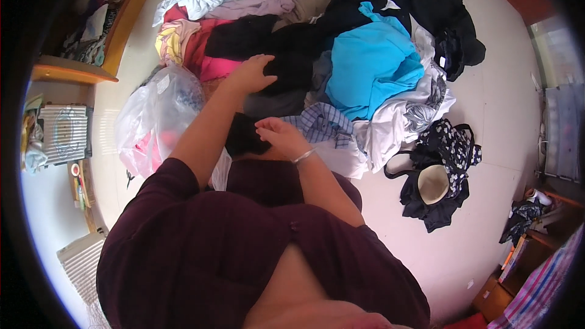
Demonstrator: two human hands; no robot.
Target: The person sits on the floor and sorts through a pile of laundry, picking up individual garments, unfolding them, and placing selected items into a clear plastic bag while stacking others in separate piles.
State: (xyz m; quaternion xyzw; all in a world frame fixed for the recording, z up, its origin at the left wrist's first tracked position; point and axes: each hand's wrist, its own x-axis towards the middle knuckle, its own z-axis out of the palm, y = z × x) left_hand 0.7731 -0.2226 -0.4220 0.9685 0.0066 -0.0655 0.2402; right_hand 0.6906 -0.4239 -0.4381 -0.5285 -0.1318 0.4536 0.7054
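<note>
My left hand point(253, 73) is over black cloth point(292, 50) in a large heap of clothes, fingers apart and holding nothing visible. Lower down, my right hand point(281, 136) has its thumb and forefinger near each other beside a black folded cloth point(247, 135); whether it pinches anything cannot be told. A blue checked shirt collar point(325, 121) lies just right of that hand. Further right are a bright blue garment point(372, 68) and white clothing point(388, 128). Pink cloth point(219, 67) shows under my left wrist, with red and yellow pieces beyond it.
A clear plastic bag point(160, 114) with items inside stands beside my left forearm. A black padded garment with flowered cloth point(441, 178) lies on the pale tiled floor point(493, 146) at right. Wooden shelves point(130, 18) holding cloth are at upper left; another shelf unit point(532, 256) stands at lower right.
</note>
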